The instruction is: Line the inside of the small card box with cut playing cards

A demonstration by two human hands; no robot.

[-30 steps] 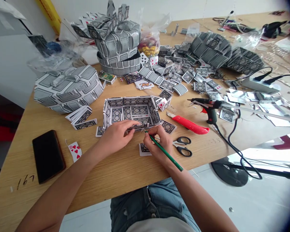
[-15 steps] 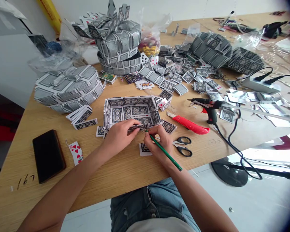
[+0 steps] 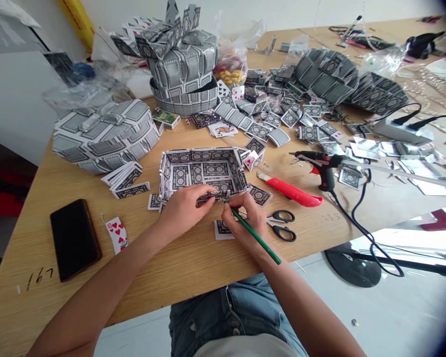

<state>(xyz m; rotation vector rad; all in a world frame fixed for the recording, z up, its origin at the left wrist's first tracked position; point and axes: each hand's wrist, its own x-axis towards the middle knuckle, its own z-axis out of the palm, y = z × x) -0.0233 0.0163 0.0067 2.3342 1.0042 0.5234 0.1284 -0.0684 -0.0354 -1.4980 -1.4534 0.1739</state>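
Head, pencil (image 3: pixel 253 232) in right fingers (image 3: pixel 239 199), box (image 3: pixel 201 155) beyond

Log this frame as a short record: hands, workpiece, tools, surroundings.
Left hand: thumb and forefinger at the near wall of the card box
Right hand: gripping green pencil
Workpiece: card box, open-topped, on wooden table
Tools, right side: red cutter, scissors, glue gun
Left side: phone, ten of hearts
Behind: scattered cards

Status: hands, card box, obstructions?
Left hand on near wall of card box. Right hand gripping green pencil, tip by wall. Box open-topped. Scissors beside right hand.
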